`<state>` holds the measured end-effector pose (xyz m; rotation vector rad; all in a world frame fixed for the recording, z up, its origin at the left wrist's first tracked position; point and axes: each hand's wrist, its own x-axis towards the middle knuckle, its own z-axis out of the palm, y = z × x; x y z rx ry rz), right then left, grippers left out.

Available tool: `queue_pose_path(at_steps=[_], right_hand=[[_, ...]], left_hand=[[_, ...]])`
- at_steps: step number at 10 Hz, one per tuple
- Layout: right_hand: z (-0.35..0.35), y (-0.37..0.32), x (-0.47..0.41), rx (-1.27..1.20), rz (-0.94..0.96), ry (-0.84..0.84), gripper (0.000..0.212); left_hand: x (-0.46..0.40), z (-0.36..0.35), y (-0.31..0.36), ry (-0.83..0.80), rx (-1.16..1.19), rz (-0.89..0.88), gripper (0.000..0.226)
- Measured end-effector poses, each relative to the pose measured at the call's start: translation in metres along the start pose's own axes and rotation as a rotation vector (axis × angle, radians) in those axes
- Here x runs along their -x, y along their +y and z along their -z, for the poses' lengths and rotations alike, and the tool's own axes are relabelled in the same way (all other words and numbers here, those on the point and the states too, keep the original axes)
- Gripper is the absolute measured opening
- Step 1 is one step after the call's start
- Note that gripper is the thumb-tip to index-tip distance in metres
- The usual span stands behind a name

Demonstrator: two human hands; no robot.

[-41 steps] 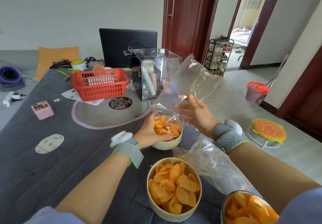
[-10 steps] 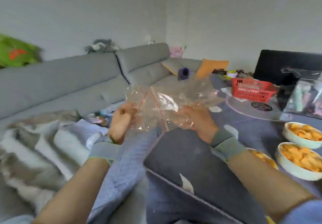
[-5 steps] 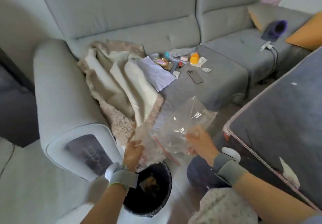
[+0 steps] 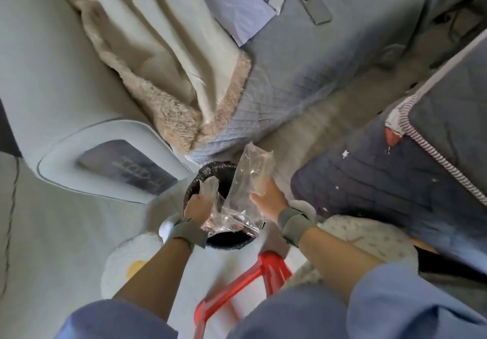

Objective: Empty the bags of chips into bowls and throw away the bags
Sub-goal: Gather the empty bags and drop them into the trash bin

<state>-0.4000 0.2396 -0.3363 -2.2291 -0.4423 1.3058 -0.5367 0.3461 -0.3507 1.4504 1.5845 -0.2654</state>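
Note:
Clear empty plastic bags (image 4: 250, 180) with a red zip line are bunched over a black-lined trash bin (image 4: 195, 180) on the floor. My left hand (image 4: 197, 207) grips the crumpled left part of the bags above the bin's opening. My right hand (image 4: 268, 199) holds the taller right part, which stands up past the bin's far rim. The lower ends of the bags sag into the bin. No bowls or chips are in view.
A grey sofa armrest (image 4: 87, 151) with a fluffy blanket (image 4: 168, 80) is just left of the bin. The dark quilted table cover (image 4: 395, 175) hangs at right. A phone (image 4: 315, 7) lies on the sofa seat. A red stool frame (image 4: 253, 280) stands below my arms.
I have leaned in over the bin. Both hands have lowered the bags from beside the bin down onto its opening.

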Motion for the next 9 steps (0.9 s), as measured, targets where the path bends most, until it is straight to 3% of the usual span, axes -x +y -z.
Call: queue_pose_path(at_steps=[2,3,4,5,6,8,9], right_hand=[[-0.024,0.004,-0.013,-0.059,-0.047,-0.17,0.065],[-0.035,0.004,-0.021,0.021,-0.068,-0.24,0.051],[-0.044,0.002,-0.032,-0.014,-0.153,-0.315,0.059],[-0.043,-0.005,-0.032,-0.262,-0.229,-0.367,0.089],[-0.039,0.0,-0.036,-0.174,-0.181,-0.337,0.073],[-0.028,0.009,-0.038,-0.04,-0.057,-0.298,0.05],[-0.015,0.009,-0.028,0.05,0.001,-0.221,0.043]], left_hand=[[0.0,-0.005,0.001,0.019,-0.038,0.028,0.041],[-0.003,-0.003,0.0,-0.015,-0.002,0.043,0.052],[-0.016,0.0,-0.005,-0.013,0.088,0.067,0.061],[-0.015,-0.003,0.002,-0.006,0.136,0.007,0.024],[-0.018,-0.01,0.003,-0.025,0.172,-0.006,0.045],[-0.014,-0.023,0.007,-0.137,0.132,0.002,0.042],[-0.008,-0.026,0.015,-0.276,0.029,-0.02,0.036]])
